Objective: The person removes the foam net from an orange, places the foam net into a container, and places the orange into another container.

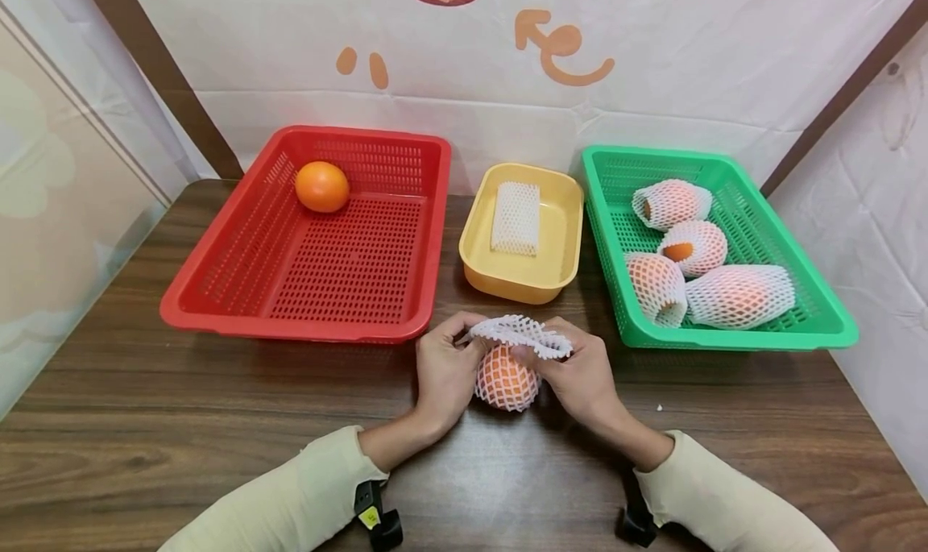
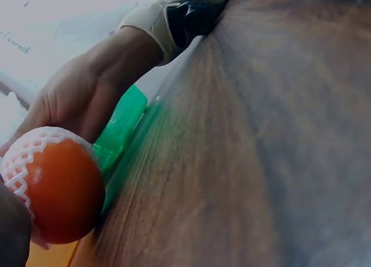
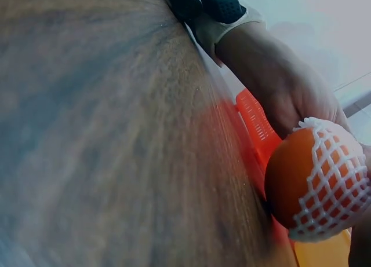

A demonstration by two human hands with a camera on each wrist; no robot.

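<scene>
An orange [image 2: 69, 191] sits partly inside a white foam net sleeve [image 1: 524, 332] just above the table's middle. My left hand [image 1: 447, 368] pinches the sleeve's left side, and my right hand [image 1: 586, 379] grips the opposite side, its thumb inside the opening. The net stretches over the side of the fruit facing me, its loose mouth gathered at the top between both hands. In the two wrist views, the fruit's underside shows bare orange skin, with mesh [image 3: 333, 189] wrapped over the rest.
A red basket [image 1: 297, 326] at left holds one bare orange [image 1: 322, 187]. Behind the hands stands a yellow tub [image 1: 518, 290] with a flat foam net [image 1: 516, 218] in it. Several netted oranges [image 1: 739, 296] lie in the green basket [image 1: 732, 340] at right. A white cloth hangs behind.
</scene>
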